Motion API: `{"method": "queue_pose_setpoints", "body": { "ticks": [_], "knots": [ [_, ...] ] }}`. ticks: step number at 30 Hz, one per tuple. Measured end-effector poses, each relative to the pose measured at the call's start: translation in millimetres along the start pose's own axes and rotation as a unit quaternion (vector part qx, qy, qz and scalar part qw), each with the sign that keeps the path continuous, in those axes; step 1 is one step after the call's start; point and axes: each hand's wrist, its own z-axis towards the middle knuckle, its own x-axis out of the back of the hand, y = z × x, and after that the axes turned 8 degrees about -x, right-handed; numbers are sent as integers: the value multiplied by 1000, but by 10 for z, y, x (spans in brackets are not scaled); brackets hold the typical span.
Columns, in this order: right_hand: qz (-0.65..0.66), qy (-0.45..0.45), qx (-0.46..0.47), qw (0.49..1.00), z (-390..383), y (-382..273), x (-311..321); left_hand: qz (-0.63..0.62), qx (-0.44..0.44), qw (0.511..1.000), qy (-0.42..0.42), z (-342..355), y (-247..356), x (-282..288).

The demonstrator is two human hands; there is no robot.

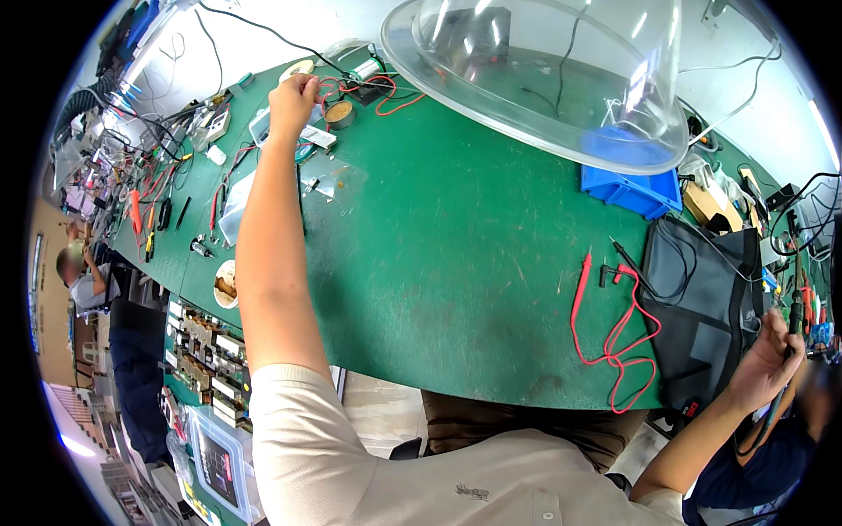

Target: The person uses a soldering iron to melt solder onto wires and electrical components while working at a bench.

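Observation:
My left hand (pixel 294 103) reaches out to the far left part of the green table (pixel 438 228), its fingers closed. What they hold, if anything, cannot be made out. Just beyond it is a cream round piece (pixel 296 70); to its right stand a small round tin (pixel 338 114) with a brownish inside and a tangle of red wire (pixel 386 103). Off the table's right end, my right hand (pixel 765 364) grips a black soldering iron (pixel 795 316) held upright, its cable hanging below the hand.
A large clear dome (pixel 535 96) hangs over the back, with a blue bin (pixel 633 188) below. Red and black test leads (pixel 614 337) lie beside a black pouch (pixel 702 289). Circuit boards (pixel 206 351) sit at left. Other people are at the far left and lower right.

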Motion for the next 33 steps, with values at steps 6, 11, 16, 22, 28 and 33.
{"method": "queue_pose_setpoints", "body": {
  "ticks": [6, 11, 16, 22, 28, 33],
  "knots": [
    [45, -21, -15, 999, 36, 8, -22, 36, 6, 999, 34, -36, 25, -91],
    [59, -24, -24, 998, 49, 30, -41, 79, -8, 996, 44, -59, 24, -35],
    [55, -31, -24, 998, 65, 49, -18, 69, 5, 997, 43, -65, 91, 15],
    [39, -18, -24, 999, 63, 72, -21, 91, 10, 996, 20, -106, 90, -25],
    [45, -23, -29, 998, 49, 69, -32, 94, -63, 993, 33, -107, -192, -145],
    [19, -20, -20, 999, 41, 84, 9, 71, -52, 996, 23, -125, -225, -192]
  ]
}}
